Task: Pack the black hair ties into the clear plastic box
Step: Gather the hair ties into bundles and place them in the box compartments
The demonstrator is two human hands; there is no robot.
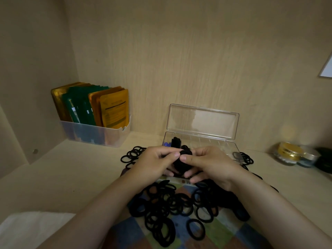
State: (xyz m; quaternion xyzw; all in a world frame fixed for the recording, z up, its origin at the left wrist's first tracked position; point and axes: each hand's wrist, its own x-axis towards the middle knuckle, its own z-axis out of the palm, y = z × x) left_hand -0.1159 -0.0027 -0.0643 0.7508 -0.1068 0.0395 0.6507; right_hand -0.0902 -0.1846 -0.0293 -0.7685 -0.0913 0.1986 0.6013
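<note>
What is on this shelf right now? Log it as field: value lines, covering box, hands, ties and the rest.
box: clear plastic box, lid up, a few black items at its left end
left hand: gripping bundle of hair ties
right hand: gripping same bundle
loose ties: piled on patterned cloth, near the person
left rear: bin of sachets
right: jars

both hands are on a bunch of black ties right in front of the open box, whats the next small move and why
Probably carry the bundle of hair ties forward and set it into the clear plastic box. The left hand and right hand already pinch it together just in front of the box, the lid stands open, and most compartments look empty, with only a few ties at its left end.
</note>
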